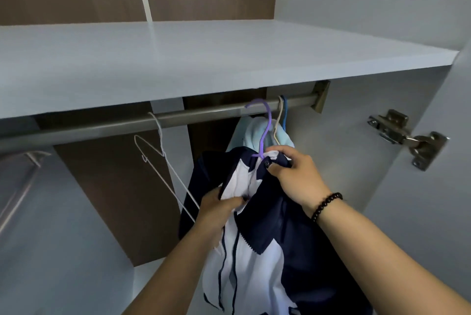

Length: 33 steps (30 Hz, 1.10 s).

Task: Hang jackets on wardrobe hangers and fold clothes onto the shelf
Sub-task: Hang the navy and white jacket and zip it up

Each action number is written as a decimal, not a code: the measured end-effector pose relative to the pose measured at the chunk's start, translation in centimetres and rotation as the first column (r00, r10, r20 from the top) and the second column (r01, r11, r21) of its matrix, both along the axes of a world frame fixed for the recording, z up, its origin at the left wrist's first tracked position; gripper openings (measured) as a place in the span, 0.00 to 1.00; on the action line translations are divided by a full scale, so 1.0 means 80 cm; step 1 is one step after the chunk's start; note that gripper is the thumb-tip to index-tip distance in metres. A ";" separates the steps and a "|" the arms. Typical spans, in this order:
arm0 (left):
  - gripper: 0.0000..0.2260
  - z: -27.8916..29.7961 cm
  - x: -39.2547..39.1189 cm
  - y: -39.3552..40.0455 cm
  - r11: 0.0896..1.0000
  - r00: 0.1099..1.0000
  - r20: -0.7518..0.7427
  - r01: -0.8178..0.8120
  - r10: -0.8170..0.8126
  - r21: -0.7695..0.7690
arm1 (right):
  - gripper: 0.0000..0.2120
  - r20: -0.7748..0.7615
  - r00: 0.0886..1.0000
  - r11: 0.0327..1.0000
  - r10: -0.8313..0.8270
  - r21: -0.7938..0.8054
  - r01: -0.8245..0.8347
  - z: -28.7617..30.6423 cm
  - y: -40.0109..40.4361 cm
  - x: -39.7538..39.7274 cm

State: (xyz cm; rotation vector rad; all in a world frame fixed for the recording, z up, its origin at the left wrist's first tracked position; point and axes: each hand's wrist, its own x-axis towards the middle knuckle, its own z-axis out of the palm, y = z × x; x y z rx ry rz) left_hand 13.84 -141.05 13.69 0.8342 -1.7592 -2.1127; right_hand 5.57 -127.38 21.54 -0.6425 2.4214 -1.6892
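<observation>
A navy and white jacket [265, 251] hangs on a purple hanger [265, 123] whose hook is over the metal wardrobe rail [204, 113]. My right hand [293, 174] grips the jacket's collar just below the hook. My left hand [219, 210] pinches the jacket's white front edge lower down. Behind the jacket hangs a light blue garment [254, 131] on cream and blue hangers at the rail's right end. The pale shelf [178, 59] above the rail is bare.
A bare white wire hanger [163, 161] hangs on the rail left of the jacket. A clear plastic hanger [28, 172] shows at far left. The open door's metal hinge [407, 136] sits on the right wall.
</observation>
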 end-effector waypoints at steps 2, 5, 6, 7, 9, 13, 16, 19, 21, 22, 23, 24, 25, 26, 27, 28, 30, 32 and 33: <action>0.10 -0.011 -0.005 -0.018 0.997 1.000 0.019 0.016 -0.015 -0.075 | 0.11 0.006 1.000 1.000 0.004 -0.002 -0.004 0.004 -0.020 -0.013; 0.11 -0.027 -0.014 -0.044 0.979 0.999 0.033 0.000 0.007 -0.205 | 0.12 -0.004 0.999 0.999 -0.040 -0.007 0.039 0.004 -0.047 -0.029; 0.12 -0.031 -0.015 -0.050 0.971 1.000 0.026 -0.009 0.015 -0.238 | 0.12 0.005 0.999 0.999 -0.052 -0.013 0.052 0.003 -0.055 -0.033; 0.12 -0.037 -0.015 -0.056 0.967 1.000 0.010 -0.023 0.026 -0.255 | 0.12 0.012 0.998 0.998 -0.062 -0.012 0.062 0.001 -0.063 -0.038; 0.12 -0.051 -0.013 -0.067 0.964 0.999 -0.014 -0.041 0.039 -0.263 | 0.12 0.011 0.998 0.998 -0.066 -0.011 0.066 -0.006 -0.076 -0.045; 0.08 -0.085 0.000 -0.081 0.960 1.000 0.015 0.003 0.002 -0.279 | 0.12 -0.031 0.998 0.997 -0.048 0.054 0.050 -0.026 -0.089 -0.050; 0.11 -0.106 0.009 -0.085 0.965 0.997 0.035 0.075 -0.068 -0.251 | 0.11 -0.087 0.995 0.994 -0.049 0.092 0.057 -0.034 -0.088 -0.049; 0.25 -0.125 0.020 -0.084 0.966 0.993 0.050 0.111 -0.102 -0.235 | 0.11 -0.169 0.984 0.983 -0.050 0.163 0.078 -0.036 -0.082 -0.044; 0.19 -0.131 0.027 -0.079 0.969 0.993 0.051 0.114 -0.105 -0.217 | 0.16 -0.236 0.969 0.957 -0.066 0.261 0.129 -0.039 -0.079 -0.036; 0.12 -0.128 0.031 -0.076 0.968 0.992 0.051 0.122 -0.113 -0.220 | 0.20 -0.293 0.954 0.939 -0.066 0.305 0.159 -0.042 -0.076 -0.031; 0.05 -0.127 0.034 -0.073 0.966 0.992 0.045 0.124 -0.117 -0.228 | 0.23 -0.382 0.923 0.928 -0.055 0.323 0.189 -0.046 -0.073 -0.024; 0.02 -0.128 0.036 -0.071 0.964 0.993 0.046 0.119 -0.112 -0.239 | 0.26 -0.500 0.866 0.924 -0.031 0.315 0.215 -0.051 -0.069 -0.016; 0.05 -0.131 0.040 -0.070 0.962 0.993 0.052 0.112 -0.103 -0.249 | 0.26 -0.625 0.780 0.930 -0.005 0.283 0.233 -0.058 -0.065 -0.007; 0.08 -0.134 0.044 -0.070 0.958 0.993 0.062 0.111 -0.098 -0.263 | 0.24 -0.730 0.683 0.945 0.009 0.229 0.232 -0.066 -0.059 0.003; 0.10 -0.138 0.048 -0.070 0.955 0.993 0.072 0.111 -0.095 -0.277 | 0.22 -0.794 0.607 0.961 0.027 0.188 0.202 -0.078 -0.054 0.013; 0.10 -0.142 0.052 -0.070 0.950 0.992 0.081 0.115 -0.095 -0.292 | 0.18 -0.824 0.564 0.975 0.059 0.170 0.146 -0.092 -0.047 0.026; 0.09 -0.146 0.059 -0.069 0.936 0.990 0.099 0.124 -0.096 -0.330 | 0.11 -0.811 0.563 0.982 0.160 0.191 -0.004 -0.129 -0.035 0.054; 0.10 -0.153 0.065 -0.070 0.908 0.986 0.126 0.149 -0.108 -0.392 | 0.07 -0.713 0.647 0.962 0.271 0.228 -0.151 -0.177 -0.025 0.079; 0.11 -0.157 0.067 -0.071 0.891 0.982 0.142 0.171 -0.121 -0.420 | 0.08 -0.627 0.721 0.955 0.293 0.233 -0.186 -0.201 -0.023 0.089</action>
